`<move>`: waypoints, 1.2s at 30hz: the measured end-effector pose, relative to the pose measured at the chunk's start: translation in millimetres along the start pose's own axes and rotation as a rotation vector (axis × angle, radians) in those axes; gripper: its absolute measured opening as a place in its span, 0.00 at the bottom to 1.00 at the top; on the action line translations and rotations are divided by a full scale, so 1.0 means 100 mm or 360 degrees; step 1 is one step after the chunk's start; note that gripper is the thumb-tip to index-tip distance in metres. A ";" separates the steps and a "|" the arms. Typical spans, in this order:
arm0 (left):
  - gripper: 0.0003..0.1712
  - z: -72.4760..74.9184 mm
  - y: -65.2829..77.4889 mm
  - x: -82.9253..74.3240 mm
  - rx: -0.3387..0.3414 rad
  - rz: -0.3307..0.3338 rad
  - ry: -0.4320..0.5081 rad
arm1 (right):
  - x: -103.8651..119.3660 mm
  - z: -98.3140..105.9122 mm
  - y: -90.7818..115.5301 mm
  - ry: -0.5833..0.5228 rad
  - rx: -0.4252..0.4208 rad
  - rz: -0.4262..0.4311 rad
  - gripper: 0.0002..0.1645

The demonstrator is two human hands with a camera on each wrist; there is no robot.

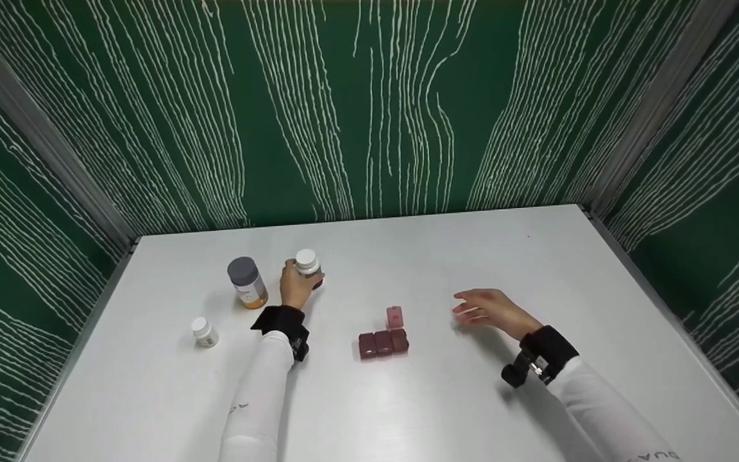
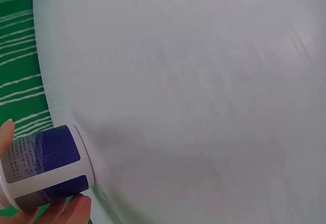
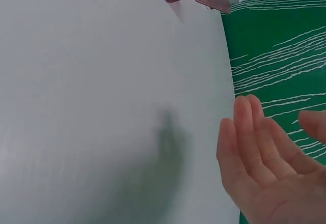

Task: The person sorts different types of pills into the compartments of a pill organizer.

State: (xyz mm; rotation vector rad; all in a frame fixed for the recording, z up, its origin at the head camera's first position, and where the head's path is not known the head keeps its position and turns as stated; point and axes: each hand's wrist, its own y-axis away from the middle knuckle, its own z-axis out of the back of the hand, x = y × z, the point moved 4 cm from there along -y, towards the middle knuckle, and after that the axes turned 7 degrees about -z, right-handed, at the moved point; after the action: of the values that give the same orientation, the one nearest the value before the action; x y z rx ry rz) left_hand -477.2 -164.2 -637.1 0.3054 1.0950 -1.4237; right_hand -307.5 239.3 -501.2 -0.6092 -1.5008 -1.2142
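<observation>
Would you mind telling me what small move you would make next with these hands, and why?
I would probably bring the right hand across to the white cap: the left hand grips the bottle, whose cap is on, while the right hand is open and holds nothing, off to the right of the red box.

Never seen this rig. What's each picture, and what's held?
No robot: a person works barehanded, wearing a head camera and two wrist cameras. The wide picture is the head camera's, looking forward and down; the other two are from the left and right wrist cameras. On the white table are a jar with a gray lid, a small white bottle, and a dark red pill organizer with a pink lid raised. The left hand grips a larger white bottle with a partly blue label. The right hand holds nothing.
</observation>
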 end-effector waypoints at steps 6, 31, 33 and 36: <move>0.38 0.42 0.14 -0.68 0.0127 0.0125 0.0076 | -0.04 0.00 0.02 0.0017 0.0028 0.0015 0.28; 0.32 0.95 1.59 -2.54 0.0841 -0.0430 0.0341 | 0.02 -0.22 0.01 0.0222 0.0133 0.0104 0.24; 0.31 0.88 1.73 -2.52 0.0912 -0.0432 0.0352 | 0.03 -0.26 0.02 0.0228 0.0139 0.0100 0.24; 0.30 0.80 1.89 -2.49 0.0979 -0.0466 0.0298 | 0.03 -0.34 0.05 0.0248 0.0163 0.0111 0.24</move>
State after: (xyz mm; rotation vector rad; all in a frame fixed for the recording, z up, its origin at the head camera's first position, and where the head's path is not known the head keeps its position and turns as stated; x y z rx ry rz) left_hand -223.5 -28.6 -490.5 0.7515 0.8457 -2.0161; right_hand -290.0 209.9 -499.1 -0.4835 -1.3905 -1.0984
